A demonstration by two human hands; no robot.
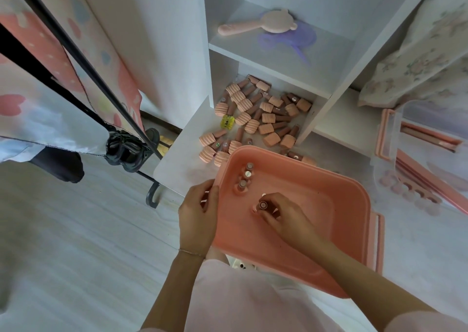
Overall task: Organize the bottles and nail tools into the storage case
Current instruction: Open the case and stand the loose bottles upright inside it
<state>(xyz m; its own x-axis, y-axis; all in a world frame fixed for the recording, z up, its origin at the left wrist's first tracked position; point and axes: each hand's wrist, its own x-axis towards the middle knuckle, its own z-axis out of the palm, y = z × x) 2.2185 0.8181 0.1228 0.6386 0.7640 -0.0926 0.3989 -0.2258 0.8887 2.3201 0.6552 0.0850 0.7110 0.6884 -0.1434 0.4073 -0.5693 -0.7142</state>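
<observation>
Pink plastic makes the storage case, a wide tray that lies in front of the person. The left hand holds its left rim, with the fingers curled over the edge. The right hand is inside the case and pinches a small nail polish bottle between thumb and fingers; the bottle stands upside down, with its round base to the camera and its pink cap on the case floor. Three more bottles stand in a short row near the far left corner of the case, also with the base up.

Behind the case, a heap of bottles with ribbed pink caps lies on the white shelf board and in the lowest compartment of a white cabinet. One small yellow bottle lies among them. On the upper shelf a pink brush rests beside a purple plastic item. At the right, on the floor, a clear lid with a pink handle stands near pink toe separators.
</observation>
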